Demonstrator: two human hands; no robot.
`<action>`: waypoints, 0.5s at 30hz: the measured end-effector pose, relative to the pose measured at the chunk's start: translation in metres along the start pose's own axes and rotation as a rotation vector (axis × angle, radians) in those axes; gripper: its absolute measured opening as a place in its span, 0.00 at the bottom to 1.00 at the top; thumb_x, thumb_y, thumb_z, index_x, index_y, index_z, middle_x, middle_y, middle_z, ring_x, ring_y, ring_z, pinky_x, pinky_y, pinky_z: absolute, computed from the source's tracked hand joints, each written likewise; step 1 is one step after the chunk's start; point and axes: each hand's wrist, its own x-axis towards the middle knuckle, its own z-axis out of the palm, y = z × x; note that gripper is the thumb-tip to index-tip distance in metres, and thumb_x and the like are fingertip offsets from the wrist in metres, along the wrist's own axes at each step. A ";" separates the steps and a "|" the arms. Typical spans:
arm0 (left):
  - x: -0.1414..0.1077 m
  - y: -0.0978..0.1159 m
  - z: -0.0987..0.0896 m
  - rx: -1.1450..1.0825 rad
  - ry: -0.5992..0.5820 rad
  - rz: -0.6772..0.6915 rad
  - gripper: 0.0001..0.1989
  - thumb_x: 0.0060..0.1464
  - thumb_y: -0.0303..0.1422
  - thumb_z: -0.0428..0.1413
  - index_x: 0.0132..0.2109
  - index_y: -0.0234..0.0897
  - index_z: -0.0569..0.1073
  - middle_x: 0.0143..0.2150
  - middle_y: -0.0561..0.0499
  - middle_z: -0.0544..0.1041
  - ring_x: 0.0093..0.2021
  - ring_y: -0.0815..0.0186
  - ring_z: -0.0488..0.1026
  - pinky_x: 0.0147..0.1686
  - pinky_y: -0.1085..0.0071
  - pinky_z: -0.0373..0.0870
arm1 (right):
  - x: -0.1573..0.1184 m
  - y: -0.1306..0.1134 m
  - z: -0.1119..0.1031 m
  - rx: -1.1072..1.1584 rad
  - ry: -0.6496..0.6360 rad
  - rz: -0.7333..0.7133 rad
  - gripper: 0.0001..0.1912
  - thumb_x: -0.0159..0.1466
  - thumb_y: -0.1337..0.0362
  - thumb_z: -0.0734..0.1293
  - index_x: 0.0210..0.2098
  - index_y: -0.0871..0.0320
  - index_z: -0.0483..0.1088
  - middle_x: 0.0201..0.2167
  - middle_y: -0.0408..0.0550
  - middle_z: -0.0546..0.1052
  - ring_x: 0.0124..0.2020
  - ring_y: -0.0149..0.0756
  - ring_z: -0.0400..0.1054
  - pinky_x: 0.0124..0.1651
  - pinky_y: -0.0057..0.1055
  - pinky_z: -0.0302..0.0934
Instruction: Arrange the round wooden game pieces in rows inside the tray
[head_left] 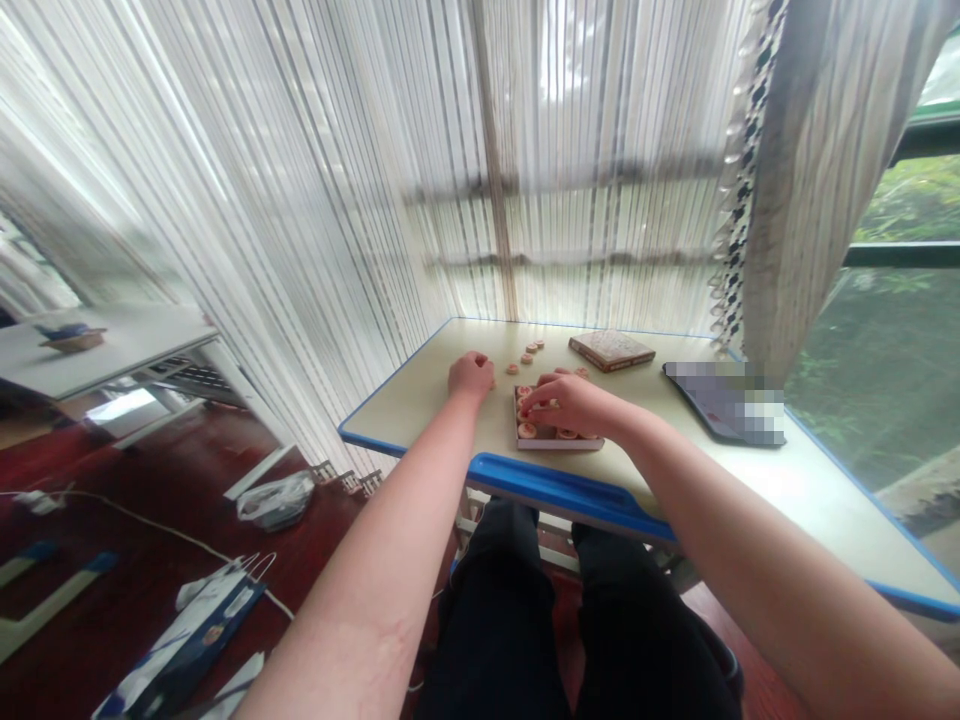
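Observation:
A shallow box (559, 444) with several round wooden pieces (527, 431) inside lies near the front edge of the desk. My right hand (566, 398) is over this box, its fingers bent down onto the pieces at the left side; what they grip, if anything, is hidden. My left hand (472, 375) rests on the desk to the left of the box, fingers curled together, with part of a round piece showing beside it. More round pieces (526, 358) lie loose behind the box.
A box lid (611, 350) lies at the back of the desk (420, 400). To its right is a dark-edged flat item (712, 405), partly pixelated. Curtains hang behind, and bags (276, 500) lie on the floor at left.

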 end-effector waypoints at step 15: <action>0.009 -0.008 0.002 -0.125 0.143 -0.133 0.16 0.49 0.26 0.44 0.42 0.38 0.72 0.40 0.47 0.76 0.43 0.62 0.71 0.44 0.67 0.66 | 0.004 0.023 0.010 0.022 0.207 0.146 0.12 0.58 0.65 0.61 0.38 0.53 0.75 0.34 0.48 0.73 0.40 0.36 0.64 0.45 0.31 0.56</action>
